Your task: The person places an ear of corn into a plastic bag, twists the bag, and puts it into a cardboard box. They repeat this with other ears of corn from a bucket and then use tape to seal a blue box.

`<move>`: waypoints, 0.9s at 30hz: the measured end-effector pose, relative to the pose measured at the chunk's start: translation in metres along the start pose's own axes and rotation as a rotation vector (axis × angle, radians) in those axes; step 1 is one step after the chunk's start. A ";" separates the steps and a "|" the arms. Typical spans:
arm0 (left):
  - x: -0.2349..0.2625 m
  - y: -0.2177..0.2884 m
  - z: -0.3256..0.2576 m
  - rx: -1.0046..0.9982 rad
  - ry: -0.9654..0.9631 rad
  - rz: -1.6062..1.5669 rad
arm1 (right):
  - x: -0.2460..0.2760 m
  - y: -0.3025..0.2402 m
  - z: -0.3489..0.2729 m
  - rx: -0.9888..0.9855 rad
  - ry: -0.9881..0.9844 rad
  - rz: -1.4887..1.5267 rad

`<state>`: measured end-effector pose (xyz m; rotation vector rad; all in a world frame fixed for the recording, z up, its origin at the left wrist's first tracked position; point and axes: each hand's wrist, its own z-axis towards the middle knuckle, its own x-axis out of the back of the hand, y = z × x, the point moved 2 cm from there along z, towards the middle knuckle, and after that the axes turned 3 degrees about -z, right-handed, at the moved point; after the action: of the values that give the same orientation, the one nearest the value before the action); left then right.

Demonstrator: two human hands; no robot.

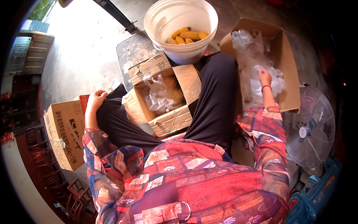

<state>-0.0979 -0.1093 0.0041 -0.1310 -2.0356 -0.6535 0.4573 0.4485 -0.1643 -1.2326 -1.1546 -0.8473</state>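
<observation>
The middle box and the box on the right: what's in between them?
In the head view, the person's dark-trousered right leg lies between the middle box and the right box.

Pretty loud patchwork shirt, reds and navy with pale leaf prints, black pants, skinny red bracelet on the right wrist.

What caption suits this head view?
Right hand at translucent plastic bags in a brown cardboard box, left hand by a black-trousered knee, white round plastic bucket of yellow corncobs ahead.
</observation>
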 end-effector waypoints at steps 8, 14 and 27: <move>-0.004 0.002 0.009 -0.035 0.013 -0.071 | 0.078 0.077 0.043 -0.176 0.380 0.434; -0.005 -0.002 0.010 -0.058 0.045 -0.105 | 0.116 0.067 0.046 0.013 0.451 0.982; -0.007 -0.007 0.011 -0.078 0.028 -0.199 | 0.166 0.070 0.028 -0.028 0.653 0.669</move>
<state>-0.1053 -0.1084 -0.0092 0.0359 -2.0131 -0.8542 0.5594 0.5048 -0.0241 -1.1306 -0.1772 -0.6641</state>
